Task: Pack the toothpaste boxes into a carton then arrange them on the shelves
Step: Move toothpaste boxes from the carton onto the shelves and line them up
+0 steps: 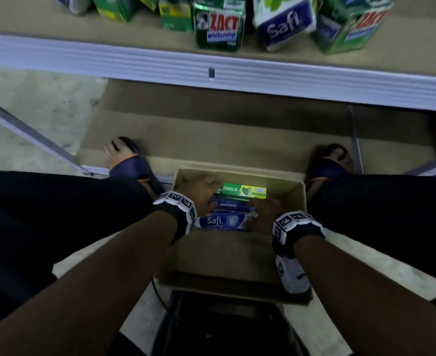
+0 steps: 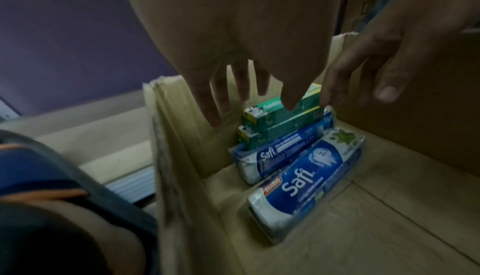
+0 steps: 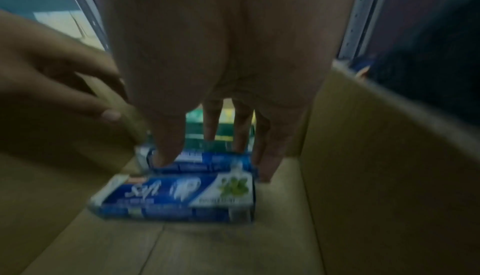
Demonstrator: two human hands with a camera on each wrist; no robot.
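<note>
Packing is under way: both hands, left hand (image 1: 202, 189) and right hand (image 1: 263, 213), reach open-fingered into the carton (image 1: 292, 187), flanking the toothpaste boxes (image 1: 227, 209) stacked against its far wall; next, probably more boxes.

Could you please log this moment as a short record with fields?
Carton: open cardboard carton on the floor between the person's feet
Contents: green Darlie boxes at the far wall, blue Safi boxes nearer
Left hand: left hand in the carton, fingers straight over the Darlie boxes
Right hand: right hand at the boxes' other end
Shelf: shelf above holds Zact and Safi packs
</note>
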